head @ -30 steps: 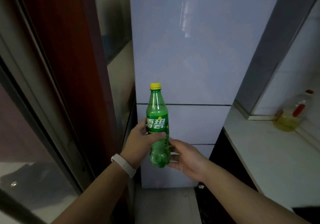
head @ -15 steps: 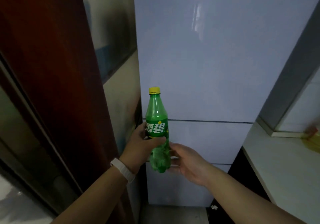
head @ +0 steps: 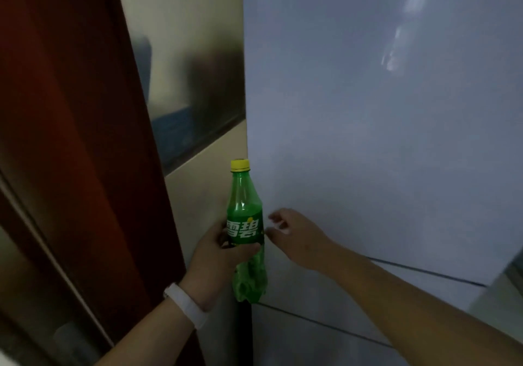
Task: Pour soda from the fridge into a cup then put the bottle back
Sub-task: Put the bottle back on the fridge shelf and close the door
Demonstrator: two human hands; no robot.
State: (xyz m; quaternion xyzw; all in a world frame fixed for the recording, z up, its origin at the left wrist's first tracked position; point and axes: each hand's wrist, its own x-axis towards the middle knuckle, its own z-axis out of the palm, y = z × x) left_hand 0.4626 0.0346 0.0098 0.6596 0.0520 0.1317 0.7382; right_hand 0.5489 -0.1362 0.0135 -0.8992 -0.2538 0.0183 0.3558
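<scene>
A green soda bottle (head: 245,224) with a yellow cap and a green label stands upright in my left hand (head: 218,258), which grips it around the label. My right hand (head: 297,235) is off the bottle, its fingers loosely curled at the left edge of the fridge's upper door (head: 382,128). The white fridge fills the right of the view and its doors are shut. No cup is in view.
A dark red door frame (head: 70,139) runs down the left. A glossy beige wall (head: 198,77) stands between it and the fridge. Lower fridge drawers (head: 325,323) sit below the upper door. A white band is on my left wrist.
My right hand has let go of the bottle's bottom and risen to the fridge door's left edge. The view has moved closer to the fridge and turned left; the counter has left the view.
</scene>
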